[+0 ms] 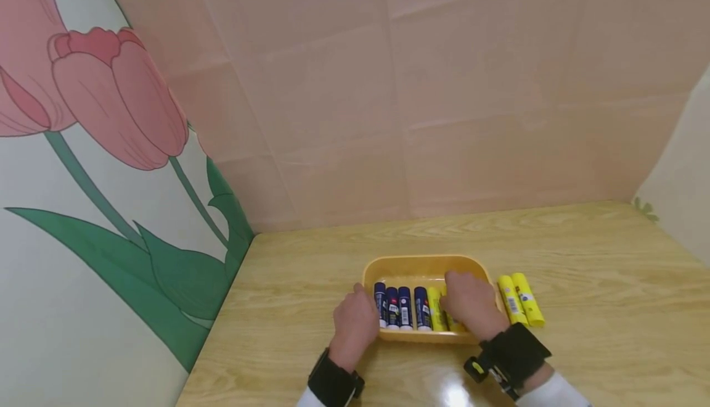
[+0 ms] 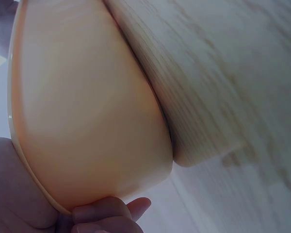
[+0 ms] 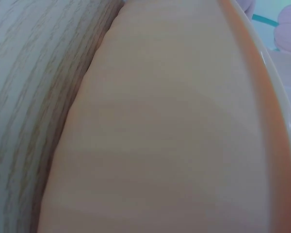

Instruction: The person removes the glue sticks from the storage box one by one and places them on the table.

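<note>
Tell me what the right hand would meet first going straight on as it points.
Probably the yellow tray's far wall, ahead of the right hand; its fingertips are hidden and its height is unclear, so it might pass above instead.

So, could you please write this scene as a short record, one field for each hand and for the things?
Left hand: grips the left end of the yellow-orange tray
Right hand: over the tray's right part; its grasp is hidden
In tray: four blue tubes, then at least two yellow tubes
Beside tray: two further yellow tubes, on the table at its right
</note>
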Available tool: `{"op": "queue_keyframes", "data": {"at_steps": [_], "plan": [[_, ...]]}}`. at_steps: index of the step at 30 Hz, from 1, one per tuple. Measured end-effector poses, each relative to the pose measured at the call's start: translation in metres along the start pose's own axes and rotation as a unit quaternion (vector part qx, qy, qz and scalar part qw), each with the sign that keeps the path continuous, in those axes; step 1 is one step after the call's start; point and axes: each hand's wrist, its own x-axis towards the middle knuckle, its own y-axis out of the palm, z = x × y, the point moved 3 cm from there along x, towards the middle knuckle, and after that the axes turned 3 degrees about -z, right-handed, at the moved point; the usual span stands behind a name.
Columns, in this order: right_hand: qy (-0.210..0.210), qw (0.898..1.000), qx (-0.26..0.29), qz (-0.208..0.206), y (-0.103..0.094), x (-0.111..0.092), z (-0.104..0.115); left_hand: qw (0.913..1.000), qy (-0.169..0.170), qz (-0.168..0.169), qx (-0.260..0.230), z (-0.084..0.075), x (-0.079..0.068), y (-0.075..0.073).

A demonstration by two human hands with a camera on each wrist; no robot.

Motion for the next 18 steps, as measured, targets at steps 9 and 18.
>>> {"op": "queue_keyframes", "data": {"at_steps": [9, 18], "plan": [[-0.004, 1.0, -0.007, -0.009, -0.0006, 0.0023, 0.0001, 0.9999, 0.002, -0.005, 0.013, -0.0014, 0.0009, -0.0008], [0.0, 1.0, 0.003, -0.01, -0.0022, 0.0003, -0.0026, 0.9997, 0.011, -0.01, 0.018, -0.0018, 0.0001, -0.0009]]}}
